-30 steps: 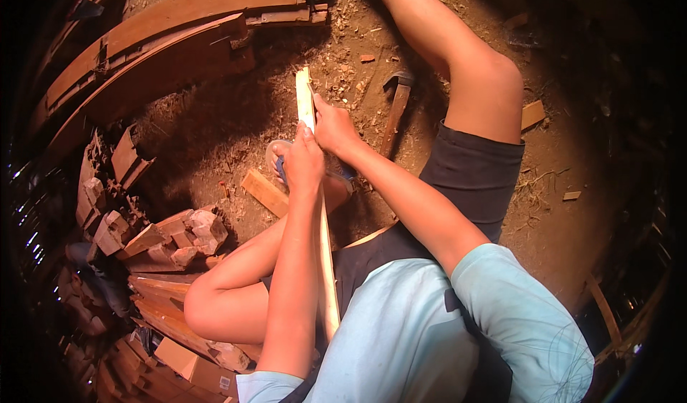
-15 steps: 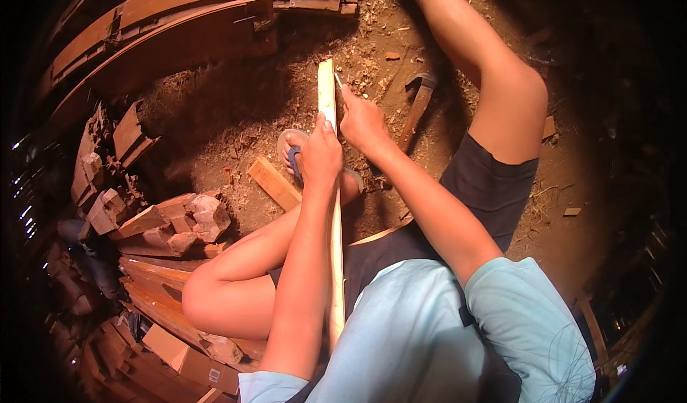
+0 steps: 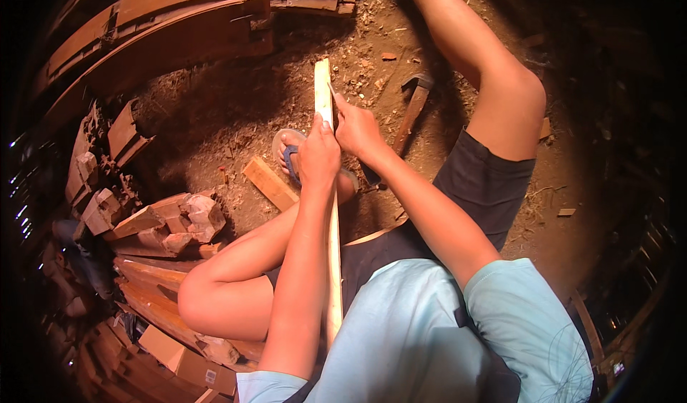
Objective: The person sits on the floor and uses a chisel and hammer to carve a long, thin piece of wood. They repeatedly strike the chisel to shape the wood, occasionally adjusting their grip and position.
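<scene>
A long, pale wooden strip (image 3: 323,92) runs from my lap out past my left foot. My left hand (image 3: 319,153) is closed around it about a third of the way down, thumb on top. Just right of the strip, my right hand (image 3: 358,129) is closed on a knife (image 3: 332,89). Its thin blade lies against the strip's right edge near the far end, and the index finger stretches along it. Most of the knife's handle is hidden by the hand; a dark end shows under the wrist.
A tool with a dark metal head and wooden handle (image 3: 411,117) lies on the dirt right of my hands. A short wood block (image 3: 270,183) sits by my sandalled foot. Broken timber (image 3: 168,220) is heaped at left, long boards (image 3: 215,6) at far left, a cardboard box (image 3: 187,366) at lower left.
My right hand has drawn the knife slightly toward me along the strip's right edge, and the blade sits closer against the wood. My left hand keeps its grip. The whole view has shifted slightly.
</scene>
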Demonstrator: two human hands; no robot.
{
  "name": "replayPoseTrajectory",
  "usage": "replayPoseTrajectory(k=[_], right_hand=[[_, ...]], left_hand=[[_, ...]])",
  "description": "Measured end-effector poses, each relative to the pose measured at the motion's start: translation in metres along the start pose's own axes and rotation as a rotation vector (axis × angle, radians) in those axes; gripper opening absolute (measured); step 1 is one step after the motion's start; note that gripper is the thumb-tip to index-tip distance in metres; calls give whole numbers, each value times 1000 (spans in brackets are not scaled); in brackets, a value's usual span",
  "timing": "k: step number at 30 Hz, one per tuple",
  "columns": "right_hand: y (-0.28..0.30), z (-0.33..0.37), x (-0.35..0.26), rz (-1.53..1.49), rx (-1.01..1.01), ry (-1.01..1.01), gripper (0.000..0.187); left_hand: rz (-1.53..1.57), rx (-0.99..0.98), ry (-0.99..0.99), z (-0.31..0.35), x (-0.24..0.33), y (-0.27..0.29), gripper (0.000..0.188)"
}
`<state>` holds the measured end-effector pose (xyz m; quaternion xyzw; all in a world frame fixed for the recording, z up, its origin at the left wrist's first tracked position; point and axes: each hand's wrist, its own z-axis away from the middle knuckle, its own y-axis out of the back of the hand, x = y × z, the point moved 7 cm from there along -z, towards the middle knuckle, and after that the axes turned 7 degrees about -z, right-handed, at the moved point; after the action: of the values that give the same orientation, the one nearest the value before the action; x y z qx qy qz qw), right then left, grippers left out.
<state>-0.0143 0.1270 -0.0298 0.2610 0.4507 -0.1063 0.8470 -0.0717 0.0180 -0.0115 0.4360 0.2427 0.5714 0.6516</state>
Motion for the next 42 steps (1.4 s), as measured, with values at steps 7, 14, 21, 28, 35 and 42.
replayPoseTrajectory(k=[7, 14, 21, 28, 35, 42], right_hand=[[3, -6, 4, 82, -29, 11, 52], [17, -14, -8, 138, -138, 29, 42], [-1, -15, 8, -125, 2, -51, 51], [2, -2, -2, 130, -144, -84, 59], [-6, -7, 8, 96, -45, -32, 58], [5, -1, 5, 78, -78, 15, 54]], left_hand=[[7, 20, -14, 0, -1, -1, 45], [-106, 92, -83, -6, -3, -9, 47], [-11, 4, -51, -3, 1, -4, 46], [-71, 65, -60, -4, -3, -5, 47], [-18, 45, -63, -6, 1, -8, 46], [-117, 10, -43, -7, 1, -11, 43]])
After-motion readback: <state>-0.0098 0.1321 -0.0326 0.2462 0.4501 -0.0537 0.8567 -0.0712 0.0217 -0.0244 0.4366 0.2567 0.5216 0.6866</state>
